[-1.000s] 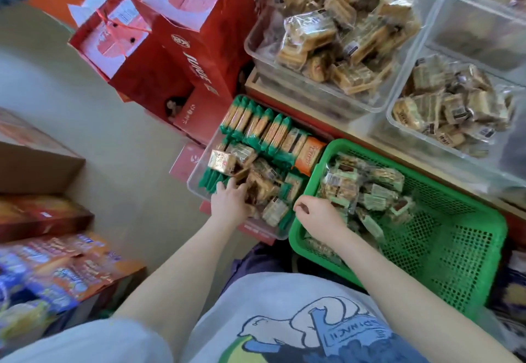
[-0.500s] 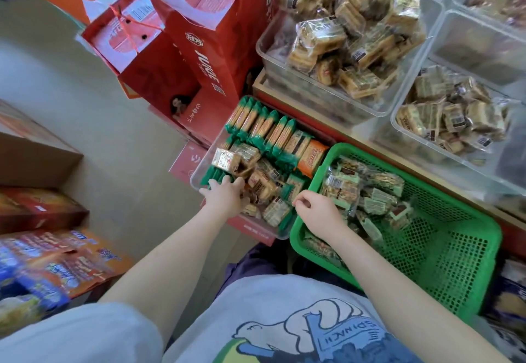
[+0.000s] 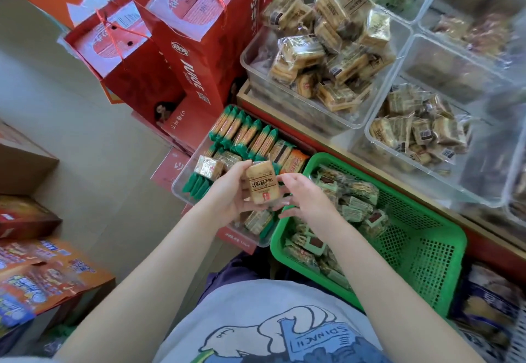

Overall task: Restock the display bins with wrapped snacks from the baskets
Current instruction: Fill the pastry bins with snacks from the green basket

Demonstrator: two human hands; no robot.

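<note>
**Wrapped snack, held above clear tray**

One tan wrapped snack (image 3: 262, 183) is gripped in the left hand (image 3: 227, 192), long axis upright, label toward the camera, between clear tray (image 3: 182, 189) and green basket (image 3: 444, 249). Right hand (image 3: 304, 197) is held beside it, fingers relaxed.

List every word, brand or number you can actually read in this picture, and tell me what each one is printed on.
"JUNQE", roughly, in white letters running down the side of the tall red gift bag; the last letters are uncertain.
"SPINAC II", seen upside down, on the can drawn on the person's grey T-shirt.
Dark characters on the wrapped snack held in the left hand: too blurred to read.
Barcodes and labels on snacks in the clear display bins: too small.
</note>
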